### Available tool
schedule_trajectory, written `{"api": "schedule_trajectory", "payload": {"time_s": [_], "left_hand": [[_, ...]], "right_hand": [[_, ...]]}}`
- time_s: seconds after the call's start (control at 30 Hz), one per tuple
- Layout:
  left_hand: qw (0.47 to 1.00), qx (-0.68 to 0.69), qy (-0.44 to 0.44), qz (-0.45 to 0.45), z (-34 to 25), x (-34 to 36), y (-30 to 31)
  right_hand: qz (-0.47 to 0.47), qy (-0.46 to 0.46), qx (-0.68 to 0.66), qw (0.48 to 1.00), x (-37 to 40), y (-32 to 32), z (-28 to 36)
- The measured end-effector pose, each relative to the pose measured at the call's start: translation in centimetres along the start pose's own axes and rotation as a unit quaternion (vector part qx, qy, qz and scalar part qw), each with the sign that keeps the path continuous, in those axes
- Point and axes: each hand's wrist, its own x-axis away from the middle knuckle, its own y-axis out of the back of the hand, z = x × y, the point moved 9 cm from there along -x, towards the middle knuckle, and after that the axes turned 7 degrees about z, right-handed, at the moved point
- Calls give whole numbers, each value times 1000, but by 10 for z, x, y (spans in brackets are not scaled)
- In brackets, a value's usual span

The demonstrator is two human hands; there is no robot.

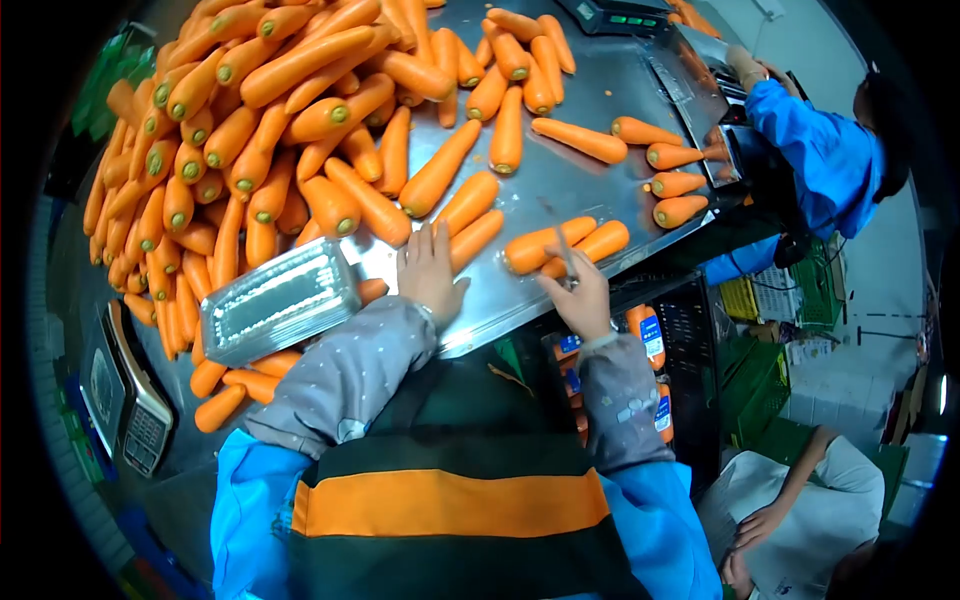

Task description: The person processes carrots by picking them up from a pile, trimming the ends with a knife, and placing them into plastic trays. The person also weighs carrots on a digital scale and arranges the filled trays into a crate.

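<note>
My left hand [430, 275] lies flat with its fingers spread on the metal table [510, 285], next to two carrots [468, 205]. Beside its wrist, a stack of clear plastic trays [280, 302] leans over the carrots. My right hand [583, 295] is closed around a knife [562, 240], whose thin blade points up and away from me. Its blade crosses in front of two carrots [600, 243] near the table's front edge. A large heap of carrots [260, 130] covers the left side of the table.
Scales stand at the left [148, 425] and the top [615, 15]. Several loose carrots [680, 183] lie at the right edge. A co-worker in blue [815, 140] stands at the right; another person [800, 500] is at the lower right. Packed carrots [650, 335] sit below the table edge.
</note>
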Motion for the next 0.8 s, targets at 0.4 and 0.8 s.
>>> {"api": "schedule_trajectory", "payload": {"time_s": [0.4,0.8], "left_hand": [[992,-12,-104,75,-44,-39,-13],[956,206,-204,39,-131,-93,6]], "right_hand": [[66,-27,88,994,-49,29,-70],[-162,-12,135,977,-84,142,-94]]}}
